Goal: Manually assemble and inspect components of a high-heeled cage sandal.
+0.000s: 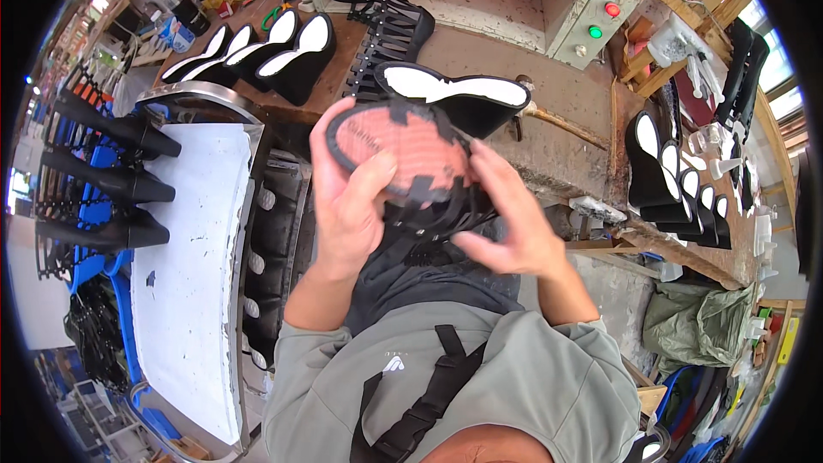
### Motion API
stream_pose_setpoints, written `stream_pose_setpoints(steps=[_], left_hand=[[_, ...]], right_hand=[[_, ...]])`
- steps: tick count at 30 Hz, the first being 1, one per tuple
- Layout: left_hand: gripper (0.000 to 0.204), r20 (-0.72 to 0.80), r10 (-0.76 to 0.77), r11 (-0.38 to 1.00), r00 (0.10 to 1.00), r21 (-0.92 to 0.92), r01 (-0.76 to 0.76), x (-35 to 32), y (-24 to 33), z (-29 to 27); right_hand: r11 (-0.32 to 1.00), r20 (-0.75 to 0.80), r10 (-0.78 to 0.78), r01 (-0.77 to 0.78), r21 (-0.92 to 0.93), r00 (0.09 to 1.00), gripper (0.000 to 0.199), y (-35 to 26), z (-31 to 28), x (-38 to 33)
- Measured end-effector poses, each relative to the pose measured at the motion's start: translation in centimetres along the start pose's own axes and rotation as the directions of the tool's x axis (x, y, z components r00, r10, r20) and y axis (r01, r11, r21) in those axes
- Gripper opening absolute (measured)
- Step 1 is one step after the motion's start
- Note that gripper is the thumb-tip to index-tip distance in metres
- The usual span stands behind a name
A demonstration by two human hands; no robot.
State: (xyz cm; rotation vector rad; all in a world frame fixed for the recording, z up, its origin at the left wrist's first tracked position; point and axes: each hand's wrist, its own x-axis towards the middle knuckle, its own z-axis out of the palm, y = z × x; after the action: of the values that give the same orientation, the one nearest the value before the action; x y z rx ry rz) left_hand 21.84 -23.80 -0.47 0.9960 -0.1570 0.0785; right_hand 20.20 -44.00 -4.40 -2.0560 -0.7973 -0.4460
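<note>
A black strappy shoe upper (429,216) is raised in front of my body, its reddish-pink underside (399,150) turned up and black strap ends folded over its edges. My left hand (351,210) is closed round one end, its thumb pressing on the pink underside. At the other end my right hand (519,227) has its fingers at the edge and its thumb by the straps; motion blurs this grip a little. Just beyond, a black wedge sole (480,107) with a white top lies on the bench, beside a hammer (566,117) with a wooden handle.
More wedge soles stand on the bench (480,30) at the left (296,56) and right (660,171). A strappy black upper (399,26) lies at the back. A control box (596,26) has red and green buttons. Left are a white-topped stand (193,291) and racked black uppers (111,180).
</note>
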Motion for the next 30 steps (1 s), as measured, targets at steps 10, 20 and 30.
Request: stream_pose_setpoints(steps=[10, 20, 30], left_hand=[[0.065, -0.111, 0.095, 0.777, 0.989, 0.629, -0.003, 11.7, -5.3, -3.5], [0.073, -0.146, 0.068, 0.607, 0.987, 0.791, 0.075, 14.1, -13.9, -7.5], [0.051, 0.427, 0.322, 0.581, 0.845, 0.615, -0.532, 16.0, -12.2, -1.0]], right_hand=[[0.919, -0.622, 0.237, -0.379, -0.105, 0.746, 0.029, 8.7, -7.3, 3.6], [0.114, 0.190, 0.866, -0.553, 0.826, 0.462, 0.025, 7.8, -8.6, -0.9], [0.425, 0.220, 0.776, -0.748, 0.509, 0.591, 0.037, 9.0, -3.8, -0.9]])
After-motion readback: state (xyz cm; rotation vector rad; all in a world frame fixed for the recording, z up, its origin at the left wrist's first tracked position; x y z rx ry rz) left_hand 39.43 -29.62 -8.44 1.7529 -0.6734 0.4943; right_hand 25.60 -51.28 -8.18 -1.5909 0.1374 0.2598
